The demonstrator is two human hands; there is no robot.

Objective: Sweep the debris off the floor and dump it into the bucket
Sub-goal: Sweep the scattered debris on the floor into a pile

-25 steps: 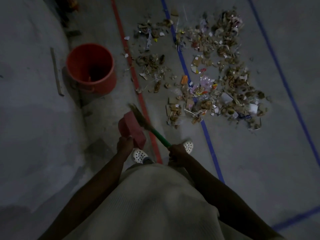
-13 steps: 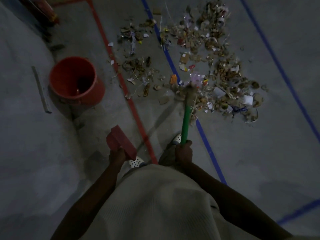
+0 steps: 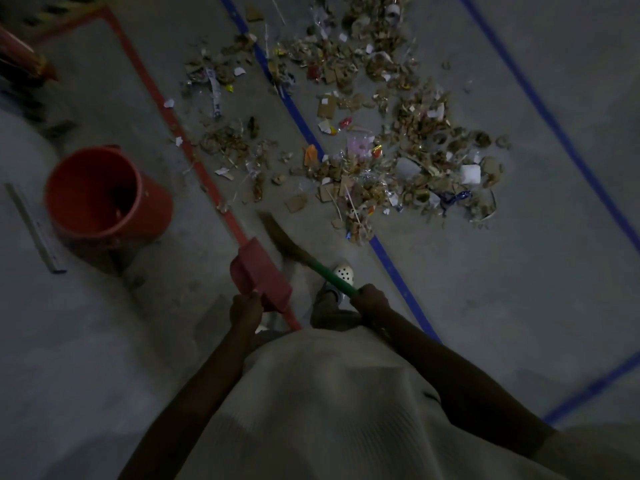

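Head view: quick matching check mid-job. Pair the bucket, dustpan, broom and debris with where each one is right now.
Things:
1. bucket
2. dustpan
3. broom
4. debris

Places:
A. gripped by the right hand
B. spread across the blue line
C. gripped by the left hand
D. standing on the floor, image-left of the red line

Pairs: 1-D, 2-C, 3-A, 4-B.

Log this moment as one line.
left hand: holds dustpan | right hand: grips broom | debris: scattered on floor | bucket: upright, left of debris
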